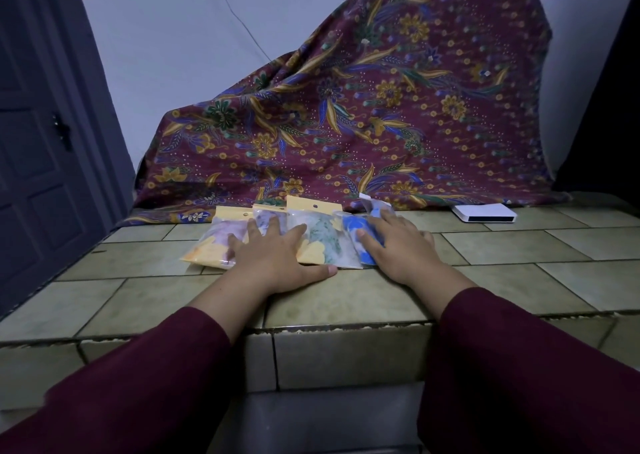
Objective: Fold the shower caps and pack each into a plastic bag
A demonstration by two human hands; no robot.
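Several packed plastic bags with yellow header cards lie in a row on the tiled counter point(339, 301). A pinkish one point(211, 242) is at the left, a second bag point(265, 216) peeks out behind it, a green-patterned one point(322, 235) sits in the middle, and a blue one point(356, 232) is at the right. My left hand point(273, 256) lies flat with straight, spread fingers on the left and middle bags. My right hand point(398, 246) rests flat on the blue bag, covering most of it.
A maroon floral cloth point(398, 100) drapes over something bulky right behind the bags. A white flat box point(485, 213) lies at the back right. A dark door point(45, 149) stands at the left. The counter's front edge point(339, 329) drops off below my wrists.
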